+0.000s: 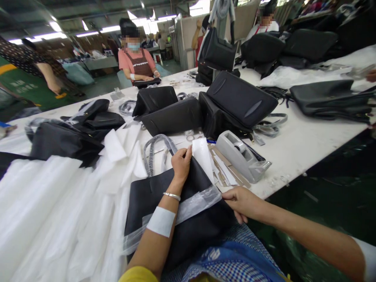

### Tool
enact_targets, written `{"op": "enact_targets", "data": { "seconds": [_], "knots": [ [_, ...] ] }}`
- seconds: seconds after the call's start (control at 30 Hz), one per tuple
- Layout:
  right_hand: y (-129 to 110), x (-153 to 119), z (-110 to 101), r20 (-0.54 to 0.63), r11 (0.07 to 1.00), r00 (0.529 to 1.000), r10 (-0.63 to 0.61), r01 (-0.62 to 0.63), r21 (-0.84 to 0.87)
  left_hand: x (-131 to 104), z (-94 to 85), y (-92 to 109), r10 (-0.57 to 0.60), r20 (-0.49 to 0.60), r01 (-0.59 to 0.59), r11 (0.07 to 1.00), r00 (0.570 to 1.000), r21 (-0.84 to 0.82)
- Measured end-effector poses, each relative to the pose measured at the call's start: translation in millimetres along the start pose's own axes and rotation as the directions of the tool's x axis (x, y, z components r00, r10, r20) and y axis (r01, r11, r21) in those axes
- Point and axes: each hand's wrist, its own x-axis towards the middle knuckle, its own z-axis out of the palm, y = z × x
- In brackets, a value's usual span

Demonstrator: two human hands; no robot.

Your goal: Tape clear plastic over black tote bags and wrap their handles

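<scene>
A black handbag (202,219) lies tilted against my lap and the table edge. Its handles (151,152) are wrapped in clear plastic and arch over the top. Across the bag's middle runs a strip of clear plastic film (196,203). My left hand (181,162) is closed on the bag's top edge, with the wrist crossing over the bag. At the bag's right side my right hand (242,201) pinches its edge near the end of the film; the exact spot under the fingertips is hidden.
A grey tape dispenser (239,156) stands beyond the bag, beside cardboard and paper strips (225,166). White sheets (49,211) pile up at left. Several black bags (241,98) cover the table's middle. Across the table (317,145), a co-worker (136,58) handles a dark item.
</scene>
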Motion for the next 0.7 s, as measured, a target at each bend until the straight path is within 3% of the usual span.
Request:
{"op": "enact_targets", "data": {
  "seconds": [0.2,0.3,0.43,0.5,0.6,0.7],
  "knots": [
    [2,10,8,-0.079,0.956,0.993,0.085,-0.059,0.289,0,0.6,-1,-0.052,0.001,0.052,0.999,0.999,0.012],
    [2,9,14,-0.123,0.958,0.990,0.072,-0.034,0.283,0,0.6,0,-0.047,-0.003,0.047,0.999,0.999,0.011],
    [1,3,4,-0.131,0.991,0.991,-0.016,0.033,0.127,-1,-0.5,-2,-0.056,0.008,0.056,0.998,0.998,0.016],
    [0,-1,-11,-0.131,0.992,0.984,-0.120,0.112,-0.063,-1,-1.1,-5,-0.072,0.008,0.072,0.997,0.997,0.036],
    [-1,-7,-33,-0.055,0.907,0.970,-0.237,0.201,-0.370,-2,-1.1,-11,-0.099,0.009,0.098,0.993,0.995,0.070],
    [0,-9,-38,-0.009,0.889,0.972,-0.236,0.212,-0.406,-2,1.0,-15,-0.110,0.008,0.109,0.990,0.994,0.084]
  ]
}}
